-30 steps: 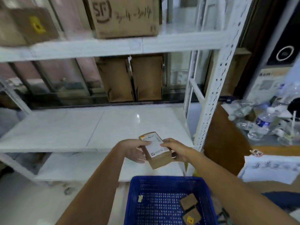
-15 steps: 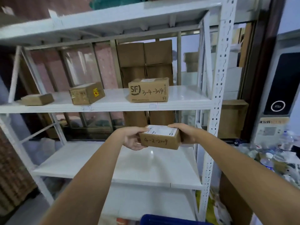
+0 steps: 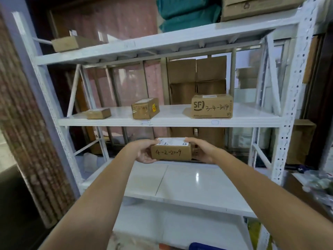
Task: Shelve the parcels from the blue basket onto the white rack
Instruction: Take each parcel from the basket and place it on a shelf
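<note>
A small brown cardboard parcel (image 3: pixel 171 152) with a white label on top and "4-2-2009" written on its front is held in the air in front of the white rack (image 3: pixel 286 123). My left hand (image 3: pixel 144 152) grips its left end and my right hand (image 3: pixel 201 150) grips its right end. The parcel hangs just below the middle shelf (image 3: pixel 173 121) and above the lower shelf (image 3: pixel 180 184). Only a sliver of the blue basket (image 3: pixel 203 247) shows at the bottom edge.
Three parcels stand on the middle shelf: a flat one (image 3: pixel 98 113) at left, a box with a yellow sticker (image 3: pixel 145 110) in the centre, and an SF box (image 3: pixel 212 106) at right. Another box (image 3: pixel 72 43) lies on the upper shelf. Stacked cartons (image 3: pixel 196 78) stand behind the rack.
My view has tilted up from the basket to the rack. Both hands have lifted the parcel from above the basket to just below the middle shelf and turned its written side towards me.
</note>
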The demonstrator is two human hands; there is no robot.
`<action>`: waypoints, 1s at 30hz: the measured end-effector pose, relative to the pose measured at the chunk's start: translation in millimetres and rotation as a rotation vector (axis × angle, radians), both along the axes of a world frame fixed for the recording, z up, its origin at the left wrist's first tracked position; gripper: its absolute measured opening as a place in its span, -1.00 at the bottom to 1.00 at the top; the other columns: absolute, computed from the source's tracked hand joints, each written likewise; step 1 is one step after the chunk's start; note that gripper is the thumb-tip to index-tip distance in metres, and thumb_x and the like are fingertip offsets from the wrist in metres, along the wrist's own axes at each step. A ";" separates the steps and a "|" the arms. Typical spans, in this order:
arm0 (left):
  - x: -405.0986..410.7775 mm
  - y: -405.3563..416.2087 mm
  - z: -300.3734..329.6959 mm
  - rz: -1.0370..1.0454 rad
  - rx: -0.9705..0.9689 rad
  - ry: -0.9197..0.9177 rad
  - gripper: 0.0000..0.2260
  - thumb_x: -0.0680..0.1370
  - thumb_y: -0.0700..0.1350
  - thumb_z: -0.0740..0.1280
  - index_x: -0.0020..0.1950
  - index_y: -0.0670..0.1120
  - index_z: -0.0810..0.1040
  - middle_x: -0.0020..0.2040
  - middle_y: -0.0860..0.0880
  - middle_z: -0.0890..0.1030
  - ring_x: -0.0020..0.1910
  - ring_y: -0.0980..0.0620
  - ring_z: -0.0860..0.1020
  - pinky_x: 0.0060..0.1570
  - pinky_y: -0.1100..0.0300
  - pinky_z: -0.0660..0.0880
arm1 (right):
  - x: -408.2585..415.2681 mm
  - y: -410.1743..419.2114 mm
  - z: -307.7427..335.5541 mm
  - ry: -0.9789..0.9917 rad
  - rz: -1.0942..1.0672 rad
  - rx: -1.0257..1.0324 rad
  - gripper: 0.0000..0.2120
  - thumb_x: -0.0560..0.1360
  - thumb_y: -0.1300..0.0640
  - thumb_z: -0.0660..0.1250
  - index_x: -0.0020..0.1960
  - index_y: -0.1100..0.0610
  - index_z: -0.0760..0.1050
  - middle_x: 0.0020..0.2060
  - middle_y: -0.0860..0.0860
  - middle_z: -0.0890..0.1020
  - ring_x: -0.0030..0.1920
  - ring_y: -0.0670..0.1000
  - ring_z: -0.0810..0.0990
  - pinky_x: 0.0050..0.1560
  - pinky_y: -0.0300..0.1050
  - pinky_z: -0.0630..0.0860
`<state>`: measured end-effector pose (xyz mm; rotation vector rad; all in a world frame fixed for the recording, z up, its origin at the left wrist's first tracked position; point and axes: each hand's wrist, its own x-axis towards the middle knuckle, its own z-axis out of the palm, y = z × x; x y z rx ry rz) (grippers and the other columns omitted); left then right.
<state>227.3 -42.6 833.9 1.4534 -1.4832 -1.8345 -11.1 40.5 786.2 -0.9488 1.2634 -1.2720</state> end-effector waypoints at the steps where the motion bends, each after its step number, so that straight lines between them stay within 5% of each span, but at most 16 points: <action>1: 21.7 -4.8 -3.2 0.038 -0.001 0.004 -0.51 0.47 0.07 0.44 0.31 -0.13 0.45 0.09 -0.19 0.62 0.04 -0.16 0.61 -0.05 0.06 0.60 | 24.0 -6.8 -1.5 -0.014 -0.013 -0.014 -0.51 0.40 -0.02 0.49 0.26 0.17 0.56 0.13 0.19 0.63 0.15 0.15 0.59 0.15 -0.03 0.57; 4: 85.1 -10.3 -16.1 0.138 0.005 0.043 -0.55 0.47 0.05 0.43 0.27 -0.12 0.46 0.11 -0.21 0.63 0.07 -0.18 0.61 0.10 0.04 0.57 | 96.5 -24.1 -7.8 -0.045 -0.052 -0.016 -0.52 0.42 0.08 0.49 0.26 0.26 0.52 -0.04 0.18 0.61 -0.11 0.07 0.59 -0.13 -0.09 0.60; 8: 153.3 -19.1 -36.3 0.216 0.035 0.098 -0.59 0.48 -0.02 0.44 0.26 -0.10 0.42 0.14 -0.26 0.58 0.05 -0.20 0.61 -0.09 0.03 0.61 | 173.0 -42.6 -25.1 -0.092 -0.108 0.036 -0.65 0.47 0.11 0.44 0.19 0.23 0.50 -0.37 0.06 0.66 -0.24 0.02 0.63 -0.21 -0.08 0.60; 15: 198.5 -61.4 -76.7 0.241 0.038 0.127 -0.65 0.54 -0.06 0.38 0.28 -0.09 0.41 0.13 -0.23 0.58 0.06 -0.15 0.60 -0.08 0.04 0.62 | 230.2 -93.3 -64.4 -0.027 -0.249 0.091 -0.60 0.50 0.01 0.40 0.25 0.16 0.44 0.03 0.12 0.65 0.08 0.09 0.62 -0.12 -0.08 0.61; 19: 202.2 -101.0 -110.3 0.231 0.033 0.109 -0.65 0.55 -0.07 0.36 0.30 -0.11 0.45 0.15 -0.21 0.57 0.09 -0.13 0.60 -0.03 0.08 0.61 | 231.9 -136.1 -90.8 -0.004 -0.278 0.112 -0.58 0.49 0.02 0.41 0.28 0.14 0.42 0.09 0.13 0.63 0.08 0.09 0.64 0.12 0.03 0.62; 30: 165.9 -270.7 -187.0 0.207 -0.021 -0.028 -0.69 0.56 -0.09 0.35 0.25 -0.17 0.50 0.19 -0.12 0.56 0.18 -0.08 0.51 0.05 0.15 0.46 | 203.4 -288.0 -175.8 0.027 -0.322 0.191 -0.54 0.47 0.10 0.46 0.32 0.07 0.42 0.22 0.12 0.55 0.18 0.13 0.58 0.01 -0.09 0.64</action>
